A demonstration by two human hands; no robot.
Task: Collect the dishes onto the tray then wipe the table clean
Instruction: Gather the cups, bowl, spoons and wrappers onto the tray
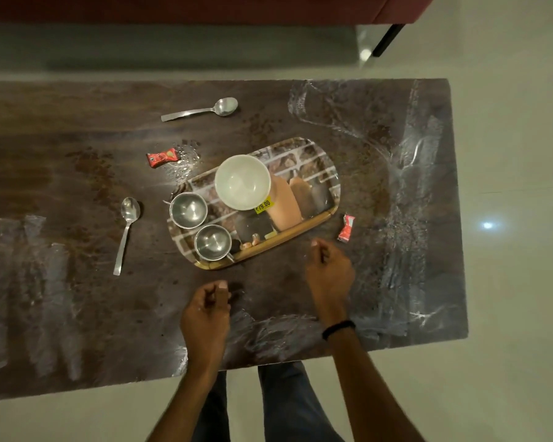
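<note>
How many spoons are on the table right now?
2. The far spoon lies beyond the tray. The left spoon lies left of the tray. Neither is on the tray; the white bowl could hide another.

Dim, warm indoor light, source overhead. Glossy bench [77, 129] throws streaky white glare at its right end and near left; the centre stays dark. Two small lamp reflections on floor [508, 154], one right, one far. White bowl [242, 181] is the brightest object, nearly washed out. Pin highlights in steel cups [188, 209]. Faint shadow just beside left hand [205, 311]. Overall soft focus; left hand and right hand [329, 275] slightly blurred. Wide-angle bending skews bench edges toward the corners.
</note>
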